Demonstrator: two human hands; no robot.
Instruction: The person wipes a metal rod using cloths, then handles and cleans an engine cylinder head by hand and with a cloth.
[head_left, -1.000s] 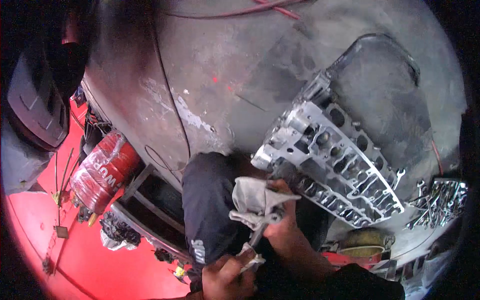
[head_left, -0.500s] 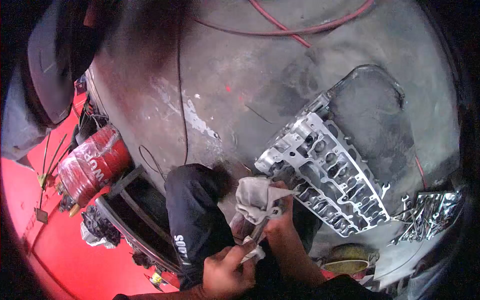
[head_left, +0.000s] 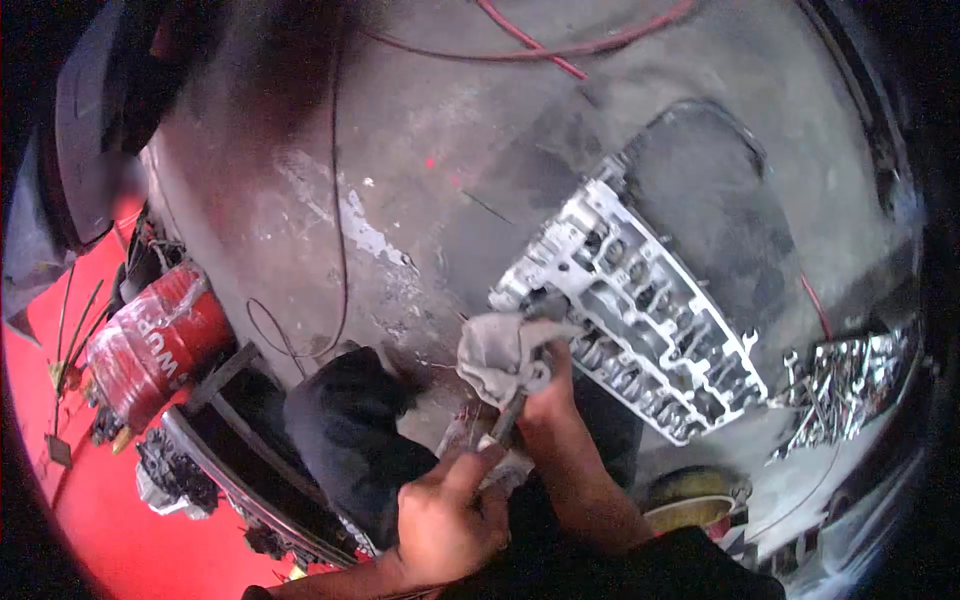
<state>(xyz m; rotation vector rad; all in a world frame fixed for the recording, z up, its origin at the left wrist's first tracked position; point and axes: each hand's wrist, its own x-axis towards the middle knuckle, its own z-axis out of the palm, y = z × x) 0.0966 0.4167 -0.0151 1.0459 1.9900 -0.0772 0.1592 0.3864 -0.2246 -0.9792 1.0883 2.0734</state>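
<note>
My left hand (head_left: 452, 515) is closed on a pale cloth at the lower end of a metal shaft (head_left: 508, 420), low in the middle of the view. Higher up and to the right, my right hand (head_left: 550, 385) wraps round the upper part of the same shaft. A whitish rag (head_left: 490, 358) is bunched about that part and hides some of the fingers. Just beyond my right hand, a silver engine cylinder head (head_left: 640, 310) lies on the grey floor.
Wrenches and other tools (head_left: 835, 390) lie at the right. A yellowish bowl (head_left: 690, 510) stands at the lower right. At the left is a plastic-wrapped red drum (head_left: 155, 340). Red hose (head_left: 610, 48) crosses the floor at the top, and a thin dark cable (head_left: 338, 200) runs down it.
The view has shifted, so the cylinder head and tools appear further left. The raised knee has moved left and lower. Both hands keep their hold on the shaft and cloth.
</note>
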